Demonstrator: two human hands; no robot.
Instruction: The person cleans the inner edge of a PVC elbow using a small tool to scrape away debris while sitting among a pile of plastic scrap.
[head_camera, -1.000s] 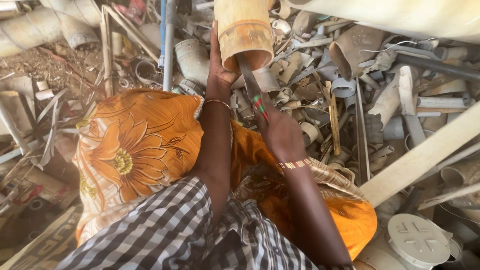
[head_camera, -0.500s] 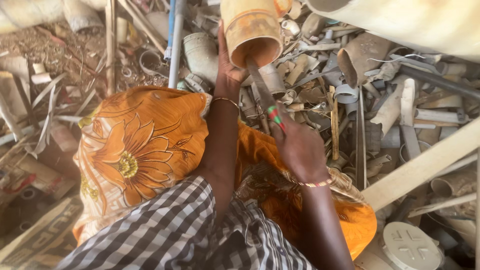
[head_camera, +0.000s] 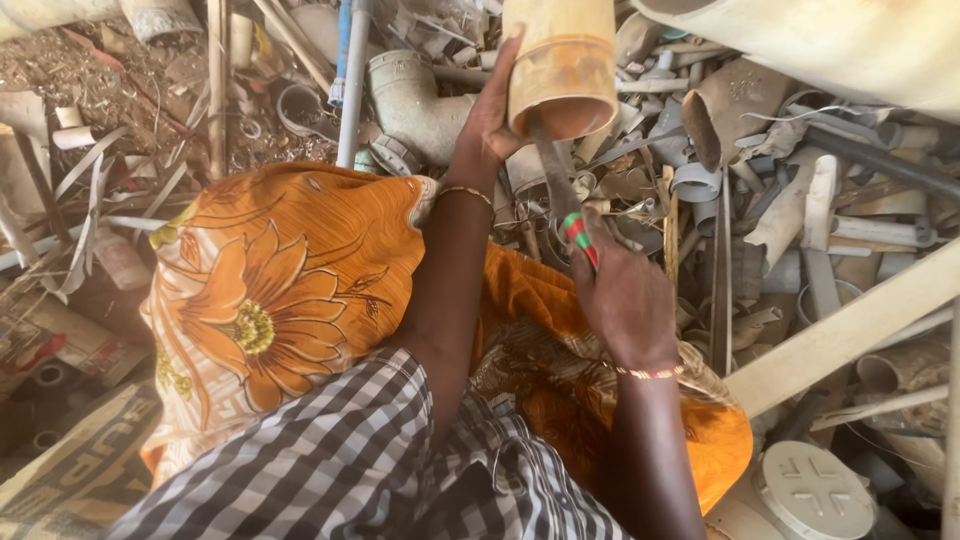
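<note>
So, quick rundown of what's going on:

Left hand (head_camera: 490, 125): wrapped around the side of a tan pipe section (head_camera: 560, 65), fingers curled on its wall, thumb side toward the open end. Firm grip, holding it up off the scrap pile.

Right hand (head_camera: 625, 300): closed tight in a fist around the handle of a blade tool (head_camera: 562, 200), the one with red and green tape on the grip. The blade runs up from the hand into the open mouth of the pipe.

Pipe location: just above and ahead of the right hand, right next to the left palm, over the heap of plastic offcuts (head_camera: 800, 200).

Handling guess: looks like rigid plastic pipe, light for its bulk and stiff, thin-walled. The dusty surface probably isn't very slippery. Round shape wants to roll in the palm, so gripping mid-wall like the left hand does seems the sensible spot, well clear of the rim where the blade works.

Below the hands: orange flower-print cloth (head_camera: 270, 290) over the lap, checked shirt (head_camera: 340, 460) nearest the camera.

Off to the right hand's side: a pale plank (head_camera: 850, 330) and a round grey cap (head_camera: 812, 492).
</note>
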